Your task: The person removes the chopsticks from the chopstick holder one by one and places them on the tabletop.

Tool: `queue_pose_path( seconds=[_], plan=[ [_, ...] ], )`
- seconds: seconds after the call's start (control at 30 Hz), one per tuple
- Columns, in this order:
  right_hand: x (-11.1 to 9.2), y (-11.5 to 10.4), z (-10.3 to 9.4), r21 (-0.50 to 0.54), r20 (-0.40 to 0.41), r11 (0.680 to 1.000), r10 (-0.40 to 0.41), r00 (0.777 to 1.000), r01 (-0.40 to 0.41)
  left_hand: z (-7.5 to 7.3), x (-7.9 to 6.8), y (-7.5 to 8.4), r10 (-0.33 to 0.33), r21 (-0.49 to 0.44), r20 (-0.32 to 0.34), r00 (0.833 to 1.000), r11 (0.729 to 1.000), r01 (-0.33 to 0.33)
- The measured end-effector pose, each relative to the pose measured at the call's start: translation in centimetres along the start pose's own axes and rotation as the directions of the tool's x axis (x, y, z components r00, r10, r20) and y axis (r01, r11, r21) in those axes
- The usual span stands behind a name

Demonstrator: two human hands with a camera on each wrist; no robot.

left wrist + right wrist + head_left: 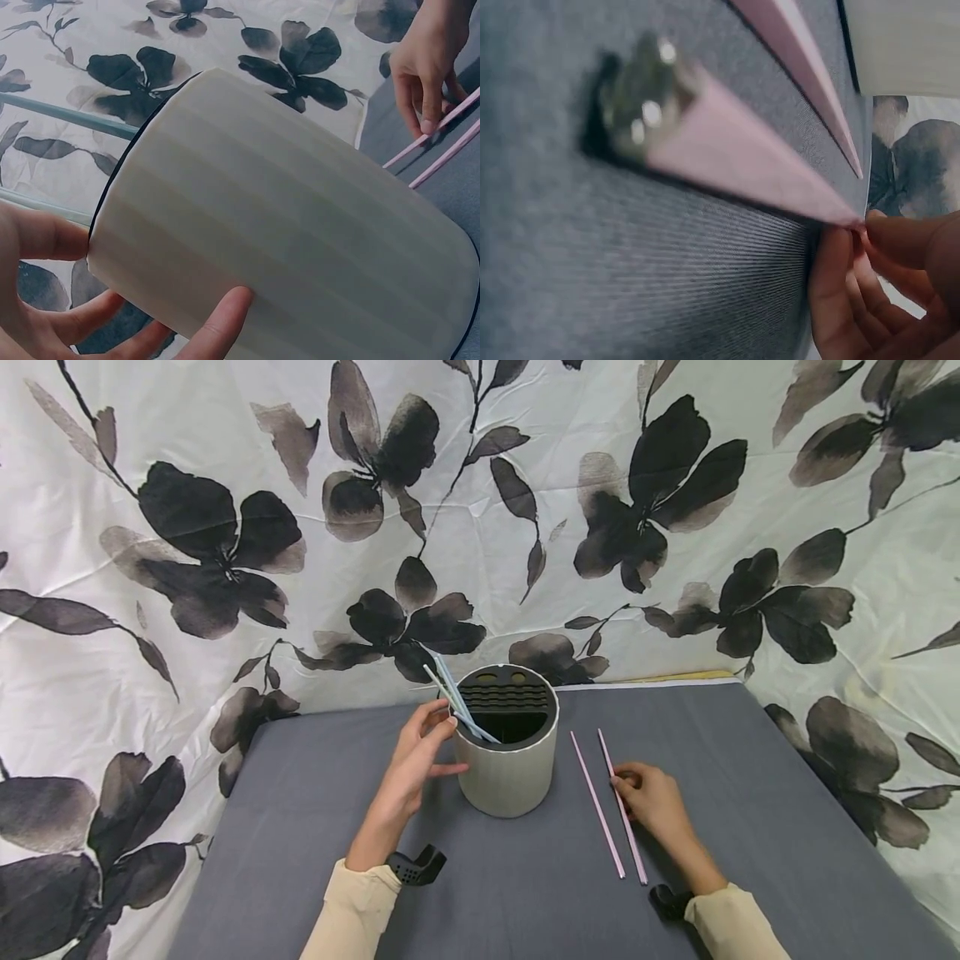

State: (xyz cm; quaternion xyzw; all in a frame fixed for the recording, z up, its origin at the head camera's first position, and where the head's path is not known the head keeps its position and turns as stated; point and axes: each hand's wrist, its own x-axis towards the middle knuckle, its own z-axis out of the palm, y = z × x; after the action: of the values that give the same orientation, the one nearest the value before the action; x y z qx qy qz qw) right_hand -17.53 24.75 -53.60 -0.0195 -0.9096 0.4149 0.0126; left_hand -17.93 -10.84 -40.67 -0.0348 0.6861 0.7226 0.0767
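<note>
A pale cylindrical utensil holder (504, 781) with a black slotted insert stands upright at the table's back. Light blue chopsticks (453, 689) lean in its left side, tops above the rim. My left hand (408, 768) touches the holder's left side with spread fingers, one at the rim and one against the wall (238, 300). Two pink chopsticks (597, 806) lie roughly parallel right of the holder. At the right one (633, 839), my right hand (654, 797) pinches the upper part between thumb and fingers. Its near end is shiny and metallic-looking (649, 101).
Grey cloth covers the table (300, 827). Behind and beside it hangs a white curtain with dark flowers (225, 556). A black band with a camera mount (420, 866) sits at the left wrist, another (670, 903) at the right.
</note>
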Motion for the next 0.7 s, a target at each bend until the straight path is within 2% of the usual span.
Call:
queue_pose_path(
  seconds=[0.13, 0.23, 0.7],
  plan=[
    [0.31, -0.6, 0.04, -0.134, -0.039, 0.991, -0.025, 0.999, 0.019, -0.08, 0.1, 0.16, -0.003, 0.0, -0.001, 1.0, 1.0, 0.003],
    [0.36, -0.74, 0.2, -0.188, -0.05, 0.982, -0.025, 0.998, 0.015, -0.15, 0.12, 0.18, -0.001, 0.0, 0.003, 1.0, 1.0, 0.001],
    [-0.27, -0.53, 0.96, -0.223, -0.062, 0.975, -0.027, 0.998, 0.013, -0.29, -0.47, -0.14, 0.003, 0.007, 0.01, 1.0, 1.0, -0.003]
  ],
)
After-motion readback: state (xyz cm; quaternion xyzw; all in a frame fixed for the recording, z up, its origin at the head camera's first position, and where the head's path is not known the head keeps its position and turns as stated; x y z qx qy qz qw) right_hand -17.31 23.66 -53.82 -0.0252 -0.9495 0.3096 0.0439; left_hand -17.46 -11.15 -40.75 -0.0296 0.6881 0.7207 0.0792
